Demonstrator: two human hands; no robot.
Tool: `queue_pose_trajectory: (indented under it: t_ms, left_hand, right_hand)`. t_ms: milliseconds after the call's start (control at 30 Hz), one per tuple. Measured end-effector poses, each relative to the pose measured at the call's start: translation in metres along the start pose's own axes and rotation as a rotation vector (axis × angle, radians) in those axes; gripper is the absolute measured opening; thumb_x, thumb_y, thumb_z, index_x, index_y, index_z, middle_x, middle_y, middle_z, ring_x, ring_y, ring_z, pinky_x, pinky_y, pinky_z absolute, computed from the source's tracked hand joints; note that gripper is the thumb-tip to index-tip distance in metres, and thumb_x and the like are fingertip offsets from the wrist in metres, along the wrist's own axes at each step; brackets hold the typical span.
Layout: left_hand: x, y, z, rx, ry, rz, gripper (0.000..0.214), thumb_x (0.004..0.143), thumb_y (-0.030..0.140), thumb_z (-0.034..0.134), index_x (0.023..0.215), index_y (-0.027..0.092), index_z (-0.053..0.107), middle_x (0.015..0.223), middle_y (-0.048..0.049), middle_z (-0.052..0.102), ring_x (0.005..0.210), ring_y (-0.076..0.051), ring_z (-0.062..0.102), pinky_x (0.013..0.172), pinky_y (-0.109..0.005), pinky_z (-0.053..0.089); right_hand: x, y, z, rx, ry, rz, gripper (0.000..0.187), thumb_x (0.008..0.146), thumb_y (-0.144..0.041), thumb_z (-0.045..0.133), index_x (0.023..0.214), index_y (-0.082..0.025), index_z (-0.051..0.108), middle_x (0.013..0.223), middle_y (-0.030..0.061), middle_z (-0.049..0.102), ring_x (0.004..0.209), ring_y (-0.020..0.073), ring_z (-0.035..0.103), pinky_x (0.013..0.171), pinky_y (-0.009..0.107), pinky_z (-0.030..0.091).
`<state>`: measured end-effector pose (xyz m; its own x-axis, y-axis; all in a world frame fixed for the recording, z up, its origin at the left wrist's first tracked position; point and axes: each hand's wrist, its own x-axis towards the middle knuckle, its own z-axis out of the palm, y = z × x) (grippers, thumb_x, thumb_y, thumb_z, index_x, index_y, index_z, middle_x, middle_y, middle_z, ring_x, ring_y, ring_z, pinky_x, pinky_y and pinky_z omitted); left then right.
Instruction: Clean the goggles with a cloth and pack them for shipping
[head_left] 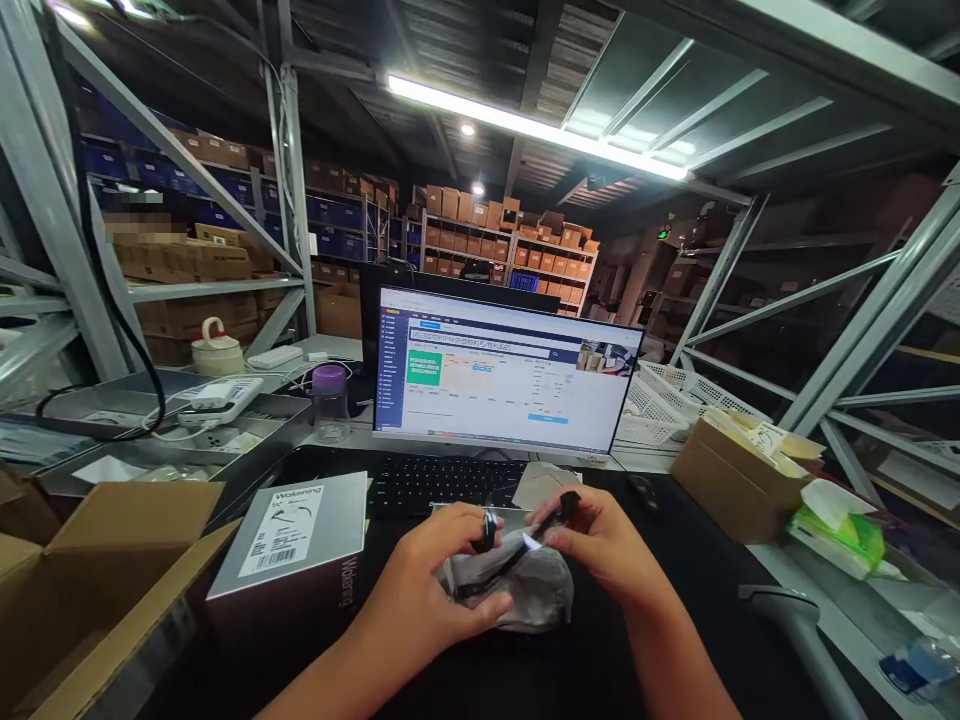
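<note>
In front of the keyboard, my right hand (pixel 600 535) pinches the upper end of a slim black curved item (pixel 551 518), which has a shiny spot; its exact kind I cannot make out. My left hand (pixel 442 575) is curled around the item's other side, with a glossy black part at its fingertips and the thumb held lower. Beneath both hands lies a crinkled clear plastic bag (pixel 536 590). Left of my left hand stands a silver-grey box (pixel 330 530) marked "Wakening", with a white label showing a drawing and barcode.
A monitor (pixel 495 385) stands behind a black keyboard (pixel 442 482). An open cardboard box (pixel 135 525) is at left. To the right are a mouse (pixel 642 492), a handheld scanner (pixel 799 630), a filled carton (pixel 720 480) and a green tissue pack (pixel 847 535). A purple-lidded bottle (pixel 330 400) stands beside the monitor.
</note>
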<state>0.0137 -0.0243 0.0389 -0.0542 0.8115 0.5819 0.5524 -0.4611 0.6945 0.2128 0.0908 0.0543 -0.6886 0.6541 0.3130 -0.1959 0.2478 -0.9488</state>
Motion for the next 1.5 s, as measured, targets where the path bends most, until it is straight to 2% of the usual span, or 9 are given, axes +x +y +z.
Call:
queue_pose_trajectory:
  t_ms: [333,500,600,700,833,967,1200,1333,1500]
  left_hand:
    - [-0.002,-0.011,-0.005,-0.675,-0.118,-0.426,0.035,0.065,0.039,0.084,0.086,0.018,0.066,0.082,-0.0007,0.06,0.072,-0.013,0.059,0.063,-0.023,0.049]
    - [0.001,0.002,-0.011,-0.845,0.144,-0.442,0.03,0.07,0.04,0.083,0.086,0.021,0.066,0.085,0.0021,0.058,0.068,-0.008,0.057,0.066,-0.019,0.05]
    - [0.001,0.011,-0.018,-0.891,0.302,-0.416,0.031,0.067,0.039,0.085,0.086,0.022,0.067,0.09,0.0025,0.059,0.068,-0.007,0.058,0.066,-0.018,0.052]
    - [0.001,0.017,-0.023,-0.869,0.368,-0.385,0.034,0.063,0.039,0.088,0.084,0.021,0.068,0.089,0.0023,0.061,0.066,-0.007,0.058,0.063,-0.016,0.052]
    - [-0.001,0.02,-0.024,-0.818,0.409,-0.365,0.036,0.06,0.04,0.09,0.084,0.021,0.07,0.088,0.0013,0.063,0.065,-0.008,0.059,0.061,-0.016,0.053]
    - [-0.002,0.024,-0.024,-0.791,0.425,-0.348,0.035,0.06,0.038,0.09,0.083,0.02,0.071,0.085,0.0018,0.063,0.063,-0.007,0.059,0.06,-0.015,0.053]
    - [-0.007,0.028,-0.012,-0.727,0.388,-0.366,0.031,0.064,0.036,0.087,0.084,0.02,0.069,0.086,0.0026,0.064,0.066,-0.006,0.061,0.065,-0.015,0.052]
    - [-0.009,0.026,-0.004,-0.694,0.341,-0.402,0.029,0.065,0.034,0.086,0.085,0.02,0.069,0.086,0.0027,0.063,0.066,-0.006,0.061,0.065,-0.014,0.052]
    - [-0.009,0.024,-0.001,-0.66,0.326,-0.423,0.031,0.064,0.036,0.087,0.083,0.019,0.069,0.086,0.003,0.064,0.065,-0.006,0.061,0.064,-0.014,0.052]
  right_hand:
    - [-0.01,-0.006,-0.054,0.029,0.004,0.178,0.041,0.068,-0.038,0.087,0.095,-0.02,0.063,0.062,-0.0075,0.055,0.051,0.0087,0.056,0.054,0.021,0.047]
    - [-0.011,-0.007,-0.068,-0.324,-0.028,0.311,0.035,0.067,-0.022,0.082,0.092,-0.021,0.057,0.062,-0.0063,0.06,0.056,0.0123,0.058,0.055,0.023,0.042]
    - [-0.009,-0.007,-0.057,-0.645,0.268,0.2,0.017,0.07,-0.022,0.076,0.084,-0.018,0.067,0.065,-0.0016,0.064,0.061,0.0137,0.057,0.058,0.025,0.041]
    - [-0.013,-0.013,-0.023,-0.519,0.43,0.007,0.019,0.077,-0.032,0.075,0.09,-0.019,0.074,0.074,0.0018,0.069,0.065,0.0147,0.059,0.061,0.027,0.044]
    - [-0.026,-0.01,0.027,-0.148,0.338,-0.022,0.024,0.082,-0.042,0.073,0.09,-0.019,0.071,0.071,0.0007,0.067,0.058,0.0123,0.062,0.053,0.024,0.047]
    - [-0.052,0.018,0.036,0.032,0.216,0.145,0.038,0.083,-0.053,0.07,0.099,-0.019,0.063,0.07,-0.0025,0.06,0.057,0.0126,0.063,0.049,0.022,0.049]
    - [-0.1,0.046,0.023,-0.835,-0.008,0.092,0.023,0.098,-0.032,0.055,0.09,-0.019,0.073,0.087,0.0032,0.062,0.079,0.0144,0.059,0.07,0.027,0.048]
    - [-0.103,0.042,0.031,-1.227,-0.089,0.193,0.036,0.093,-0.051,0.061,0.085,-0.02,0.076,0.091,0.0065,0.061,0.085,0.0196,0.058,0.067,0.028,0.045]
    - [-0.108,0.048,0.028,-1.164,0.037,0.335,0.047,0.095,-0.059,0.05,0.093,-0.021,0.078,0.092,0.0096,0.063,0.093,0.0241,0.059,0.075,0.033,0.049]
